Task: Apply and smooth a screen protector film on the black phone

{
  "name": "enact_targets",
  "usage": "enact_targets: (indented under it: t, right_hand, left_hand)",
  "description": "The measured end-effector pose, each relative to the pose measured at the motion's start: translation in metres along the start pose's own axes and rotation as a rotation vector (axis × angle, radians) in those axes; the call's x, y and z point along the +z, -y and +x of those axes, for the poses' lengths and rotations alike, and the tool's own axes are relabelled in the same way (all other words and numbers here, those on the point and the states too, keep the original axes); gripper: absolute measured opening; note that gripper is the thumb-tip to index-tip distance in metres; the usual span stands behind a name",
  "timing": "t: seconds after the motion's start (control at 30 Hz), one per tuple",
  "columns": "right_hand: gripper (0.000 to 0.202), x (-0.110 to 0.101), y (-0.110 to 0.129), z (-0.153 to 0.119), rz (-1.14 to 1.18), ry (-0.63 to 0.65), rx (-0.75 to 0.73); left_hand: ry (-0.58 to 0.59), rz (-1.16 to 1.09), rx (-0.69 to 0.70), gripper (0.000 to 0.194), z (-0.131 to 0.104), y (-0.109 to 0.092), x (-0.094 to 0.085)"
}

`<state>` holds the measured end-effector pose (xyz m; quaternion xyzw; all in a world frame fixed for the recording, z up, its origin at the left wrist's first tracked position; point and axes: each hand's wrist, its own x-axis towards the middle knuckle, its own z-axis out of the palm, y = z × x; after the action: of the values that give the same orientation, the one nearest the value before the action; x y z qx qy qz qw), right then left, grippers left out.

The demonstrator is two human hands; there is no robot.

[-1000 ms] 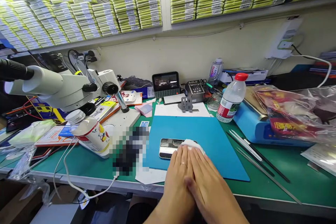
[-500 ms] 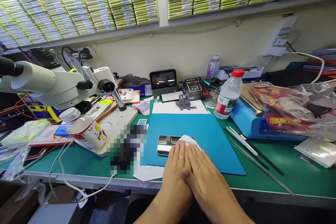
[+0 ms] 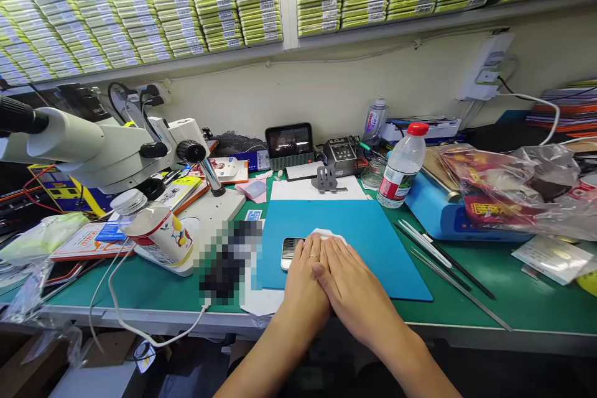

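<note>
A small metallic device [image 3: 288, 253] lies on the blue mat [image 3: 275, 224], mostly covered by my hands. My left hand [image 3: 310, 280] lies flat over it, fingers stretched forward and a ring on one finger. Beside it and touching it, my right hand [image 3: 349, 273] is also laid flat, its thumb crossing onto the left hand. A white cloth or tissue [image 3: 329, 234] shows past the fingertips, pressed under both hands. The rest of the device is hidden beneath them.
A microscope [image 3: 102, 149] and a bottle with a fruit label [image 3: 156, 230] stand at left. A red-capped bottle [image 3: 403, 165], tweezers and thin tools [image 3: 448, 267], and a blue machine [image 3: 457, 217] under plastic bags are at right. A small screen [image 3: 289, 140] stands behind.
Both hands have moved slightly left and forward over the device with the cloth, covering more of it. The camera view has shifted a little.
</note>
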<state>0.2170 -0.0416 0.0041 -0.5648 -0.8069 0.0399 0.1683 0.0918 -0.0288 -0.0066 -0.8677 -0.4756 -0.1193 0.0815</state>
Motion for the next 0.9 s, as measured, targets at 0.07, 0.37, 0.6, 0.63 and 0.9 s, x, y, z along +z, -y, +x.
enact_targets:
  t: [0.07, 0.37, 0.6, 0.63, 0.9]
  right_hand:
    - [0.073, -0.002, 0.006, -0.004, -0.03, -0.013, -0.006]
    - [0.074, -0.004, 0.029, 0.004, -0.022, 0.003, -0.03]
    - [0.075, 0.002, 0.054, 0.004, -0.01, -0.037, -0.089]
    - [0.075, 0.003, 0.057, 0.006, 0.0, -0.043, -0.091]
    - [0.067, 0.005, 0.069, 0.016, 0.076, -0.034, -0.074]
  left_hand:
    - [0.001, 0.01, -0.001, 0.056, -0.006, 0.0, -0.001]
    - [0.074, -0.007, -0.032, 0.057, -0.023, 0.019, -0.006]
    - [0.086, 0.035, -0.027, 0.059, -0.043, 0.032, -0.011]
    - [0.088, 0.034, -0.025, 0.06, -0.045, 0.035, -0.011]
    - [0.12, 0.024, -0.015, 0.059, -0.05, 0.053, -0.014]
